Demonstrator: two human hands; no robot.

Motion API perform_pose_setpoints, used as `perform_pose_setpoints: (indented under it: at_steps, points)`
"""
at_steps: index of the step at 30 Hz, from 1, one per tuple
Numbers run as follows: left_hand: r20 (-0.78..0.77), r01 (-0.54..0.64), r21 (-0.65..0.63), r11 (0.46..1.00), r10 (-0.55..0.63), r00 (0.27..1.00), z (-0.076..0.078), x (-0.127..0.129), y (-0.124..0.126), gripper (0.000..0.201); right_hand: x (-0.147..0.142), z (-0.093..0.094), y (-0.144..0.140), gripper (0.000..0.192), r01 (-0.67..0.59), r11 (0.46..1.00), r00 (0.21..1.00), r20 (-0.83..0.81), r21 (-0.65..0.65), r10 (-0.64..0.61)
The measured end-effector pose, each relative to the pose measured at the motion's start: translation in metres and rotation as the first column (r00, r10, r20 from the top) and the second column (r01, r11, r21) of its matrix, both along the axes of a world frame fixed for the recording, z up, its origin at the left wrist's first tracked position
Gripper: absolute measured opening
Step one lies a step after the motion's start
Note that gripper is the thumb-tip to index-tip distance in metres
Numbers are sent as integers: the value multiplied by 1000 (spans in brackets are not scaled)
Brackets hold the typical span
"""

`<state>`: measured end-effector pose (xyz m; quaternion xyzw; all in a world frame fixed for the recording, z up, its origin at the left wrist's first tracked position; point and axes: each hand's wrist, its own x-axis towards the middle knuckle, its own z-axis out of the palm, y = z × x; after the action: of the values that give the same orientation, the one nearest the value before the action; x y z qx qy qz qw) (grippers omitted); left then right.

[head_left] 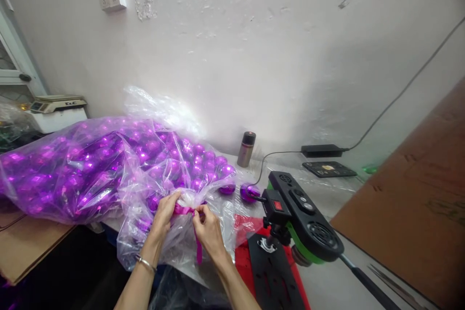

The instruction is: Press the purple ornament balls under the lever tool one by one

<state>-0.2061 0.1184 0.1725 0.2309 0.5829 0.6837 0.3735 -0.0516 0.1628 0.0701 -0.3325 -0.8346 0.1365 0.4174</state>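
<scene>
A large clear plastic bag (129, 174) full of shiny purple balls (87, 169) lies on the table at the left. A magenta ribbon (199, 252) runs around the bag's gathered neck, and its loose end hangs down. My left hand (165, 215), with a bangle at the wrist, is closed at the left side of the neck, on the ribbon; its fingertips are partly hidden. Thumb and fingers of my right hand (209, 230) pinch the ribbon at the front of the neck. One loose purple ball (249, 193) sits to the right of the bag.
A black and green machine (305, 213) with a lever stands on a red sheet (250, 227) at the right. Behind are a bottle (247, 149), a power adapter (323, 150) and a phone (329, 169). Scissors (395, 286) and a cardboard box (410, 193) are far right; a scale (58, 102) is far left.
</scene>
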Motion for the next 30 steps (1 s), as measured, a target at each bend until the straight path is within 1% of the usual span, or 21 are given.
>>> perform_pose_setpoints:
  at_steps: [3,6,10,13,16,18,20,22,24,26,30]
  points:
    - [39,-16,16,1000,16,999,-1,0,-2,38,-1,4,-4,24,-19,1000,999,-27,16,20]
    - [64,-23,29,999,21,998,-1,1,-3,45,10,15,-5,24,-61,993,998,26,105,58]
    - [97,-19,27,999,16,995,1,2,-1,49,22,29,1,27,-137,965,987,119,223,112]
    - [123,-23,45,999,18,992,3,2,-1,49,22,30,7,26,-196,949,971,185,248,152]
    - [155,-33,50,998,25,988,4,3,-1,46,18,25,12,25,-220,949,962,209,224,174]
    - [182,-46,51,998,36,983,4,5,-2,43,13,21,13,26,-192,963,971,182,189,158]
    - [215,-71,56,996,57,975,3,7,-2,39,6,18,12,27,-112,984,989,111,138,97]
    - [255,-106,66,992,86,963,3,10,-3,30,-3,16,9,28,-14,997,1000,17,74,13]
    - [300,-144,64,988,118,947,4,12,-4,18,-10,16,3,27,36,999,997,-64,23,-34]
    - [341,-171,52,984,144,929,5,12,-7,12,-12,18,-4,25,24,1000,994,-111,16,-22]
    - [390,-178,32,984,151,908,9,10,-9,21,-1,30,-11,25,-44,992,992,-114,118,58]
